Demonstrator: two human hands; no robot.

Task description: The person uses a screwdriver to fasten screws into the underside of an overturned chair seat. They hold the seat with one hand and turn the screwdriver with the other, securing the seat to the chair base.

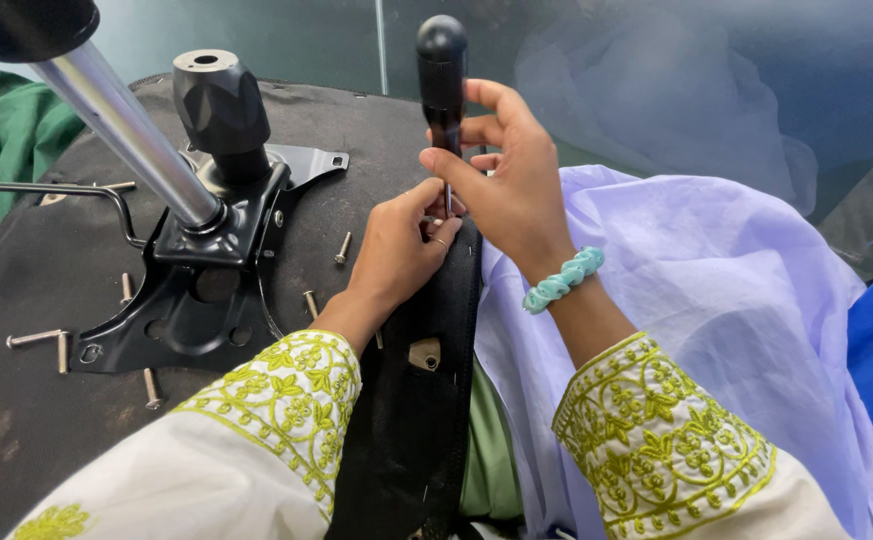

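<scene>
Right hand (511,190) grip clamped on smooth black screwdriver (442,70); left hand (396,250) pinching its shaft.

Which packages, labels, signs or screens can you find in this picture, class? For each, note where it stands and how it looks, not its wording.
None in view. The picture holds only a black chair seat underside with its black metal bracket, loose screws, a black-handled screwdriver in the right hand, the left hand beside its shaft, and lilac cloth.
</scene>
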